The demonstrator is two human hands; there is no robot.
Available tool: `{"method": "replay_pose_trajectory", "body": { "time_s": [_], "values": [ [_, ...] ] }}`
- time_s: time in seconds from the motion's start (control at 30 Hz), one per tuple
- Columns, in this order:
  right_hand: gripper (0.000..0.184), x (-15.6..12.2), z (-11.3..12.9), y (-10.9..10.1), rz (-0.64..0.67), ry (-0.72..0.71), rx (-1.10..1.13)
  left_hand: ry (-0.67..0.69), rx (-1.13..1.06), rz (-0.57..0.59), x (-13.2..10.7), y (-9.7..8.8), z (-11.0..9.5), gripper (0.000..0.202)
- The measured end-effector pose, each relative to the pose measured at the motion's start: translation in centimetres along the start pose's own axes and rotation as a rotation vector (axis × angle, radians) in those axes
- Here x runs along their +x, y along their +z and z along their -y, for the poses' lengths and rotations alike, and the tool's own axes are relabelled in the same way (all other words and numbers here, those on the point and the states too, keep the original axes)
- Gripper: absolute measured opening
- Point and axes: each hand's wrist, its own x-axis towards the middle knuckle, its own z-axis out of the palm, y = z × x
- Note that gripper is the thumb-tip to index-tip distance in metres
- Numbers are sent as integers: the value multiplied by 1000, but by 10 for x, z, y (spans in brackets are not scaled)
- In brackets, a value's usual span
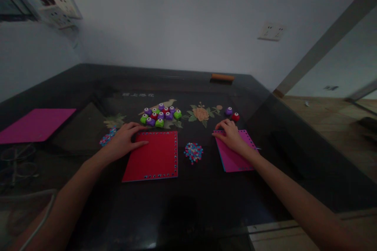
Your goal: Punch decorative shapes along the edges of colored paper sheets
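Observation:
My left hand (pixel 126 138) rests at the upper left corner of a red sheet of paper (pixel 156 155), thumb and fingers spread apart. Punched holes line the sheet's top, right and bottom edges. On the upper left part of a smaller pink sheet (pixel 235 160) lies my right hand (pixel 232 136), its thumb and fingers apart. That sheet has holes along its edges too, and a blue layer shows beneath it. A heap of pink, white and blue paper dots (pixel 193 152) lies between the sheets. More dots (pixel 107 137) are beside my left wrist.
Several small purple, green and red craft punches (pixel 160 115) cluster behind the red sheet. A purple one (pixel 229 111) and a red one (pixel 235 117) stand behind the pink sheet. A larger pink sheet (pixel 37 124) lies far left. An orange-brown bar (pixel 222 77) lies near the table's back edge.

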Motion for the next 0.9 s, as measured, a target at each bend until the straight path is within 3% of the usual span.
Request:
{"method": "replay_pose_trajectory", "body": {
  "time_s": [0.63, 0.77, 0.9],
  "values": [
    [16, -4, 5, -3, 3, -4, 44, 10, -52, 6, -1, -4, -8, 46],
    [17, -1, 23, -16, -14, -13, 86, 18, -54, -2, -1, -6, -12, 43],
    [15, 7, 61, -26, -3, -151, 189, 12, -59, -23, 1, -9, -18, 39]
  ]
}}
